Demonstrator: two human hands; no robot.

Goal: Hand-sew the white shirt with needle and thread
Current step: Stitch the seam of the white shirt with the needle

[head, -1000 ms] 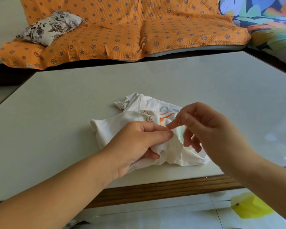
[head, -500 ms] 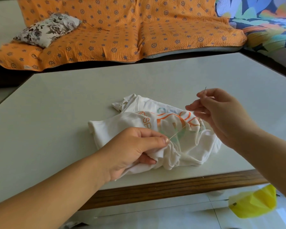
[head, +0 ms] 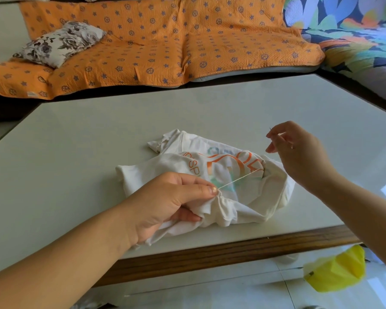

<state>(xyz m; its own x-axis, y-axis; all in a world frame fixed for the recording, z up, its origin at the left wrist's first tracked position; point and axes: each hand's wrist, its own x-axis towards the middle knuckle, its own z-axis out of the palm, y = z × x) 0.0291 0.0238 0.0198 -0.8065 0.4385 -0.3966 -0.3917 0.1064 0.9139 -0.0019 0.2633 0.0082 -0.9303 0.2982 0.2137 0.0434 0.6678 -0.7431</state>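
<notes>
The shirt (head: 156,166) sits bunched in a soft heap on the table (head: 76,152), close to the near edge. It's light, floppy cotton by the look of it, so it'll slide and crumple the moment you tug on it, and there's nothing stiff to push against. The best place to hold it is right beside the stitch, which is what's happening here: the left hand (head: 165,201) has its fingers curled round a gathered fold, with the thumb pinching the cloth where the thread (head: 239,179) comes out. The right hand (head: 299,157) is lifted off to the right, clear of the shirt, with its fingers pinched on the needle (head: 270,130). I can only make out a thin dark tip poking up past the fingertips, so I'm guessing it points up and away from the person. The thread is the easy thing to read. It runs in a taut straight line from the left thumb up and to the right across the orange print, then I lose it against the fabric near the right wrist. It's thin stuff, so I'd pull gently along that same diagonal or the cloth will pucker. The heap's long axis runs roughly left to right along the table edge.
</notes>
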